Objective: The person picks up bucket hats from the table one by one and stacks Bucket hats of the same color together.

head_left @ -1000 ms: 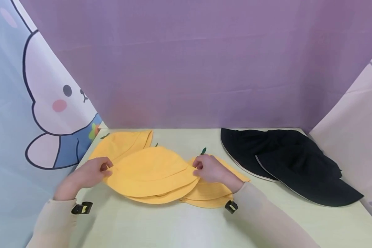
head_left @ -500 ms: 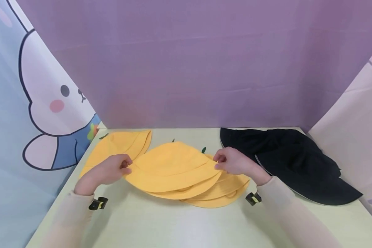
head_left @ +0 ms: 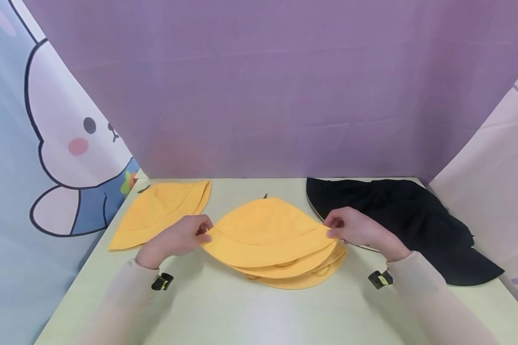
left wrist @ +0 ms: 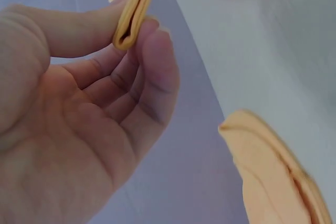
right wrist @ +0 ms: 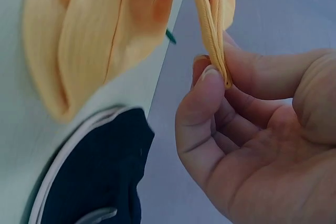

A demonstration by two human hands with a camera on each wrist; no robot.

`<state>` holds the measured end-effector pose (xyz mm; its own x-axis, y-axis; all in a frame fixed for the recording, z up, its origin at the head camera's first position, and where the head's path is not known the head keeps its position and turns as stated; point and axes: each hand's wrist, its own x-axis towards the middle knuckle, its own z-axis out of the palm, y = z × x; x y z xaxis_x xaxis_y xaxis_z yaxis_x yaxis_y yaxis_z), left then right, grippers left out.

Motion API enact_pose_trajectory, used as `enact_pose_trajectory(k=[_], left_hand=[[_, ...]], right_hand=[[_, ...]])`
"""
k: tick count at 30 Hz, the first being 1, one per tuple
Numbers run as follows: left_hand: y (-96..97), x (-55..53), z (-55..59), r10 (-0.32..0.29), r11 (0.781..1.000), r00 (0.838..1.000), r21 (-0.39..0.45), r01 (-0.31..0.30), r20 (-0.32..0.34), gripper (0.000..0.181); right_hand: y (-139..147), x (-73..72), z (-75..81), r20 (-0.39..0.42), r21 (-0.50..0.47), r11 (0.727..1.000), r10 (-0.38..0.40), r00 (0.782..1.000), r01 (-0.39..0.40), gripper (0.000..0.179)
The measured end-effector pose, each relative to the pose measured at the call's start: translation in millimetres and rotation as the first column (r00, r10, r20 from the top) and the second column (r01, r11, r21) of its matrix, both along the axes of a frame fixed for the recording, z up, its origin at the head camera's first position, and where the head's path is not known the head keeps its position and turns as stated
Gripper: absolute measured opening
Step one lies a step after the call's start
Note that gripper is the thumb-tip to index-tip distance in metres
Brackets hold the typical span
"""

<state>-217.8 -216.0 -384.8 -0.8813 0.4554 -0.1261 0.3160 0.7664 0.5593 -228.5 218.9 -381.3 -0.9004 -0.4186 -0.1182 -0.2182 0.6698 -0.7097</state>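
1. The left hand [head_left: 181, 237] pinches one end of a folded yellow hat [head_left: 267, 235], thumb on one side of the doubled brim and fingertips on the other.
2. The right hand [head_left: 356, 227] pinches the opposite end of the same brim, also between thumb and fingers.
3. Between the two hands, the held hat spans the gap, crown away from the person and brim toward them, with a leaf tip [head_left: 265, 196] poking up beyond the crown.
4. Below the held hat and nearer the right hand than the left, a second yellow hat [head_left: 300, 283] lies on the pale table [head_left: 259, 318], mostly covered in the head view.
5. Just beyond the left hand and to its left, a third yellow hat [head_left: 159, 206] lies folded.
6. Beyond the right hand and to its right lie black hats [head_left: 418, 225] with light edging.
7. Farther out, ahead of both hands, hangs a purple cloth [head_left: 259, 96].
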Motion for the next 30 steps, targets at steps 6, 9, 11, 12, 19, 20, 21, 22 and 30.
enact_pose_trajectory(k=[6,9,11,12,19,20,21,22,30], left_hand=[[20.6,-0.4,-9.0,-0.042,0.999,0.999,0.012,0.042,0.005,0.016],[29.1,-0.2,-11.9,-0.059,0.998,0.998,0.016,0.059,0.003,0.015],[33.7,0.3,-13.9,-0.068,0.997,0.998,0.029,0.068,0.012,0.015],[35.6,0.3,-15.6,-0.071,0.997,0.997,0.032,0.071,0.015,0.015],[42.3,-1.1,-31.9,-0.084,0.996,0.996,0.045,0.083,0.041,0.013],[42.8,-1.8,-35.0,-0.082,0.996,0.996,0.040,0.080,0.041,0.013],[43.4,-2.2,-37.7,-0.082,0.996,0.996,0.033,0.080,0.040,0.013],[44.1,-2.5,-39.7,-0.081,0.996,0.996,0.024,0.080,0.040,0.013],[50.2,1.6,-41.6,-0.043,0.997,0.999,-0.062,0.043,-0.011,0.014]], right_hand=[[22,3.9,-0.5,-0.011,0.026,1.000,0.003,1.000,-0.003,0.009],[30,4.5,-3.2,-0.001,0.031,1.000,0.000,1.000,0.000,0.009],[34,4.8,-6.5,0.009,0.041,0.999,-0.006,1.000,0.006,0.009],[36,4.9,-8.5,0.009,0.051,0.999,-0.013,1.000,0.012,0.009],[38,6.2,-27.4,0.020,0.100,0.993,-0.058,0.998,0.055,0.010],[37,6.2,-29.9,0.007,0.115,0.992,-0.061,0.998,0.060,0.011],[35,6.2,-32.0,-0.005,0.136,0.989,-0.064,0.998,0.064,0.011],[33,6.3,-33.9,-0.020,0.159,0.985,-0.068,0.997,0.070,0.012],[14,10.0,-30.3,-0.101,0.359,0.926,-0.085,0.991,0.116,0.010]])
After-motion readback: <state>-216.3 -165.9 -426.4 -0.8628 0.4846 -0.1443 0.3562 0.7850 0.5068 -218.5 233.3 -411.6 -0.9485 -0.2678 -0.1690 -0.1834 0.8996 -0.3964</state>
